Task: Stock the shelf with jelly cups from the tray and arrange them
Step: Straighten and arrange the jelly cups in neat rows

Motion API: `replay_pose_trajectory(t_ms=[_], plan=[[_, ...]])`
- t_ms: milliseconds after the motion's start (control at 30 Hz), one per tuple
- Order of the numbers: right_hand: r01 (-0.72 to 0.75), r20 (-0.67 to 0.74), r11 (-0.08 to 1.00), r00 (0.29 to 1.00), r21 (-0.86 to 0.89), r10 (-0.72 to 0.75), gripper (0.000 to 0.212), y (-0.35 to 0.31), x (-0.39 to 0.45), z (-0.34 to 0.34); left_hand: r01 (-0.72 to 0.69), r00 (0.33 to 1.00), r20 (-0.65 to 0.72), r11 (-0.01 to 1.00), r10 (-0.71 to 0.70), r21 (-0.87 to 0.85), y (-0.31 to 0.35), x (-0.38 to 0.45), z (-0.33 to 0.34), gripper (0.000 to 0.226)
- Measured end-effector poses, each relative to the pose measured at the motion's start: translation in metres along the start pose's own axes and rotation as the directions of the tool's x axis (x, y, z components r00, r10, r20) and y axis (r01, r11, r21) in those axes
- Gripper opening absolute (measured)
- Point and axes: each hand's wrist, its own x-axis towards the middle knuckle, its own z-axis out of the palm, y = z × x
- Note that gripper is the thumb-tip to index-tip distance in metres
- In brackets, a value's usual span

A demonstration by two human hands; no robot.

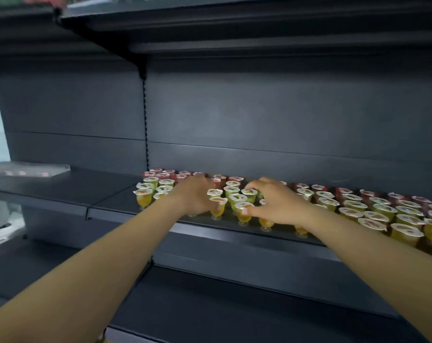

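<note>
Shelf (115, 194) of dark metal under rowed jelly cups (353, 209), left hand (195, 194) and right hand (276, 204) spread over them.

You see a dim, soft scene; light falls above your left hand (193, 194), with edges bowed and blurred.

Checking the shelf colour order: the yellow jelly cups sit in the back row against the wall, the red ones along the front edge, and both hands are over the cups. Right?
Not quite. The head view shows the yellow cups along the front edge and the red cups at the back. Both the left hand and right hand are over the cups.
</note>
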Motion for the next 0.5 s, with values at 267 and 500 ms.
replay_pose_trajectory(t_ms=[267,500], plan=[[-0.035,-0.038,0.997,0.999,0.067,0.038,0.062,-0.088,0.094,0.045,0.052,0.997,-0.054,0.991,-0.059,-0.123,-0.148,0.018,-0.021,0.047],[-0.139,-0.055,0.981,0.988,0.139,0.148,0.056,-0.159,0.182,0.089,0.06,0.997,-0.024,0.969,-0.068,-0.239,-0.272,0.065,-0.029,0.045]])
